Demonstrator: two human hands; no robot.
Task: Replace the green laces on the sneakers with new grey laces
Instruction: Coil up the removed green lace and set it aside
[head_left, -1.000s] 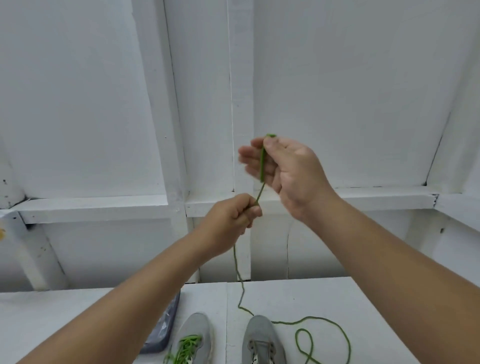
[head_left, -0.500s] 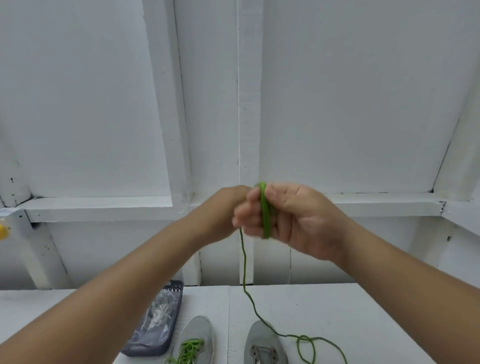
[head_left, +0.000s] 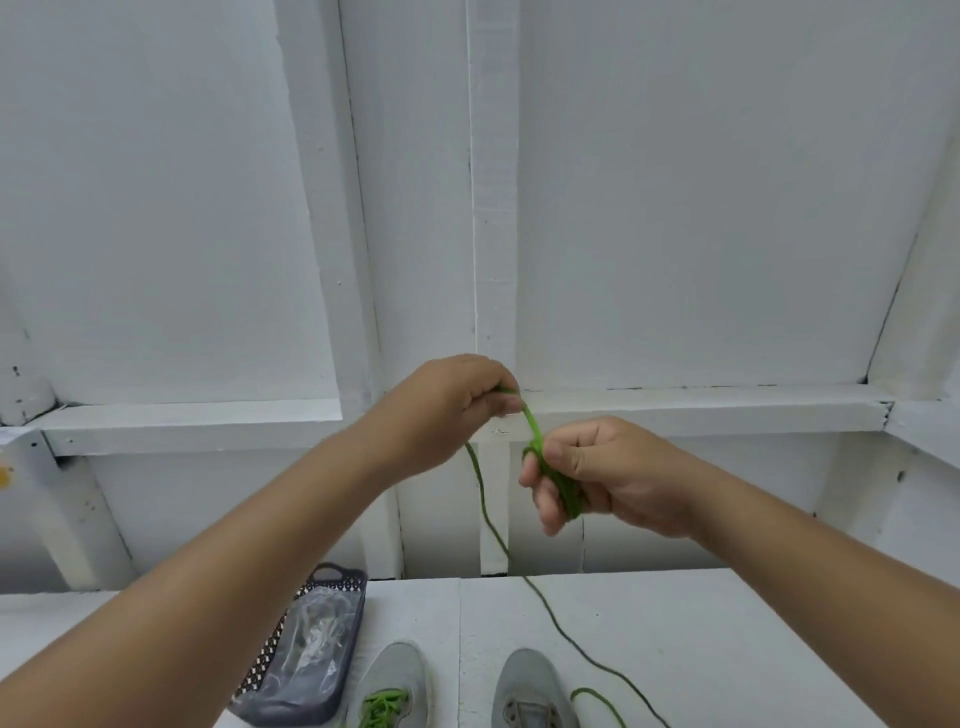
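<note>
Left hand: the left hand (head_left: 457, 402) is raised in front of the white wall, its fingers curled and pinching the green lace (head_left: 558, 480) at the fingertips.
Right hand: the right hand (head_left: 605, 475) sits just below and to the right of the left hand, thumb pressed against a bundle of the lace that is wound round its fingers (head_left: 540, 501).
Green lace: a short taut stretch runs from the left hand's pinch down to the coil on the right hand; a loose length drops below the left hand, reaches the tabletop (head_left: 727, 634) and trails off beneath the right forearm, ending in a loop near the bottom edge.
Right sneaker: the grey sneaker (head_left: 530, 691) below the right hand shows bare eyelets with no lace in them.
Left sneaker: the other grey sneaker (head_left: 395, 686), below the left hand, has green laces (head_left: 382, 706) threaded in it.
Basket: a dark perforated basket (head_left: 343, 582) lies under the left forearm, just beside the left sneaker, holding a clear plastic packet (head_left: 317, 644); what the packet contains cannot be made out.
Wall: a white paneled wall (head_left: 675, 208) with a narrow ledge (head_left: 701, 410) stands behind both hands.
</note>
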